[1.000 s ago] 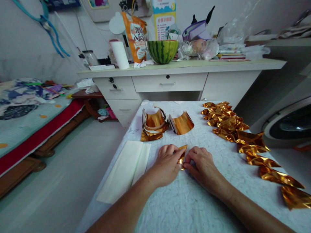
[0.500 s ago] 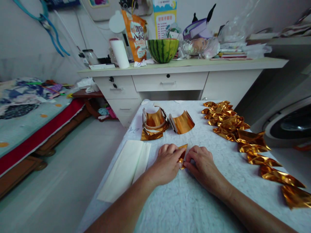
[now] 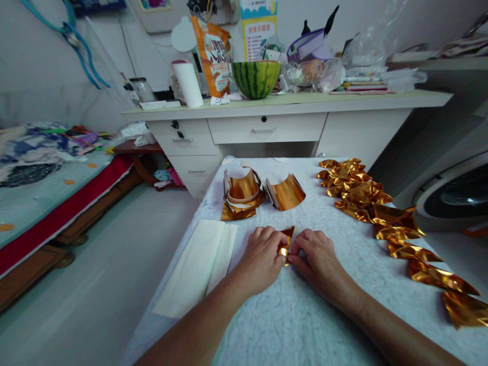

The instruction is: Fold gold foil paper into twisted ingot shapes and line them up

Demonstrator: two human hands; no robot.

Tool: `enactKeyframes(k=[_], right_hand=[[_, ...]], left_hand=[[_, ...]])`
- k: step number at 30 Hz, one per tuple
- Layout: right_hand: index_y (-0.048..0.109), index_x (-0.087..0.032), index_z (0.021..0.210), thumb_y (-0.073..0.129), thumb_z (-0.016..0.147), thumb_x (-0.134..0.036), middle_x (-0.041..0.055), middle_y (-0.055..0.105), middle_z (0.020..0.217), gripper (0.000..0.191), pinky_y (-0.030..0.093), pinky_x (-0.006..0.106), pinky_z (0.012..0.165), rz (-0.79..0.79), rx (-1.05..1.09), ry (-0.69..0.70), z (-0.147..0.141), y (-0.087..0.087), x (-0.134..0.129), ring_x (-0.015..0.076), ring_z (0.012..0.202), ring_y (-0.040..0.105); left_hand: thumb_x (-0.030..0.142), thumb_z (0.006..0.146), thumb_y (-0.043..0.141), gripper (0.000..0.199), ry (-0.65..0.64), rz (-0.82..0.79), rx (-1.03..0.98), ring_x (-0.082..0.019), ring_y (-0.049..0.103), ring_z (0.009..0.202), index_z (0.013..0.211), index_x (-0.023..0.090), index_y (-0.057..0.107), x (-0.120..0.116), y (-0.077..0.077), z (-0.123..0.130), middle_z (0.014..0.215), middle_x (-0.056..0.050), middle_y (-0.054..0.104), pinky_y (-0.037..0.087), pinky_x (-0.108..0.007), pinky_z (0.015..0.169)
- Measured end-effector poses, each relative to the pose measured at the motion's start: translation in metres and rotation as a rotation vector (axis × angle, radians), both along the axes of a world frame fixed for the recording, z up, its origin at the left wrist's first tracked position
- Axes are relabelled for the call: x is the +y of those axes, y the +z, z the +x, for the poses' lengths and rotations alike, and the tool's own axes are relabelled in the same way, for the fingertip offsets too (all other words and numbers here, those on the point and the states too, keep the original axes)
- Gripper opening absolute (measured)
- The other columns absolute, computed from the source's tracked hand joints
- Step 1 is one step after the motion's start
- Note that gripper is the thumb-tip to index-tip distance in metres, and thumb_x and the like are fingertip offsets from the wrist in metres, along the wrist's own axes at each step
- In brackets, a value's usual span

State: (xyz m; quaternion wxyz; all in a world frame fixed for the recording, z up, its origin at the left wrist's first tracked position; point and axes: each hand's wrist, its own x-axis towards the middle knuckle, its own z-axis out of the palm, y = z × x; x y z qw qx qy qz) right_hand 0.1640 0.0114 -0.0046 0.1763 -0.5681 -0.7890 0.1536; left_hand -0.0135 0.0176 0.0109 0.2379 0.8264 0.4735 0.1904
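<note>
Well, glossy, folded golden foil (image 3: pixel 284 249).

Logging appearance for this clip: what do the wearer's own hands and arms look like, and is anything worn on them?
Both the left hand and the right hand are bare, without gloves. The left forearm and right forearm are uncovered as far as the picture shows, with no sleeve in view. No watch, bracelet or ring shows.

Cloth-covered table (image 3: pixel 274 330): is carrying my foil stack (image 3: pixel 244 189)
Loose curl (image 3: pixel 286 193): is sitting beside the stack
White paper (image 3: pixel 197 264): is lying nearer me than the stack
Folded foils (image 3: pixel 397 233): are lying well right of the stack
</note>
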Motion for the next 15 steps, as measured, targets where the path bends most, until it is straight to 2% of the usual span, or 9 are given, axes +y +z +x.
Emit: enactKeyframes(k=[5,10,15], right_hand=[[0.064,-0.022,0.08,0.065,0.082,-0.022,0.0052,0.06,0.092,0.002,0.034,0.037,0.076,-0.016,0.001,-0.001,-0.0001,-0.0001,-0.0003,0.0245,0.09,0.05],[0.061,-0.021,0.082,0.064,0.082,-0.022,0.0051,0.059,0.09,0.003,0.034,0.035,0.074,-0.005,0.011,-0.017,-0.0009,0.0014,-0.0013,0.0243,0.089,0.049],[0.061,-0.022,0.08,0.063,0.082,-0.022,0.0054,0.059,0.09,0.003,0.033,0.035,0.073,0.002,0.003,0.01,0.0008,-0.0009,-0.0002,0.0241,0.088,0.049]], left_hand=[[0.013,0.081,0.056,0.008,0.028,-0.015,0.006,-0.021,0.047,0.097,0.079,0.02,0.056,-0.0013,0.0033,-0.0012,0.092,-0.002,0.056,0.039,-0.033,0.086],[0.015,0.083,0.057,0.008,0.018,-0.016,0.014,-0.021,0.047,0.099,0.081,0.021,0.061,-0.003,0.0046,-0.0027,0.094,-0.002,0.056,0.038,-0.034,0.087],[0.024,0.083,0.061,0.005,0.03,-0.036,0.03,-0.023,0.046,0.102,0.082,0.021,0.057,-0.0053,0.0052,-0.0014,0.097,-0.002,0.054,0.038,-0.036,0.088]])
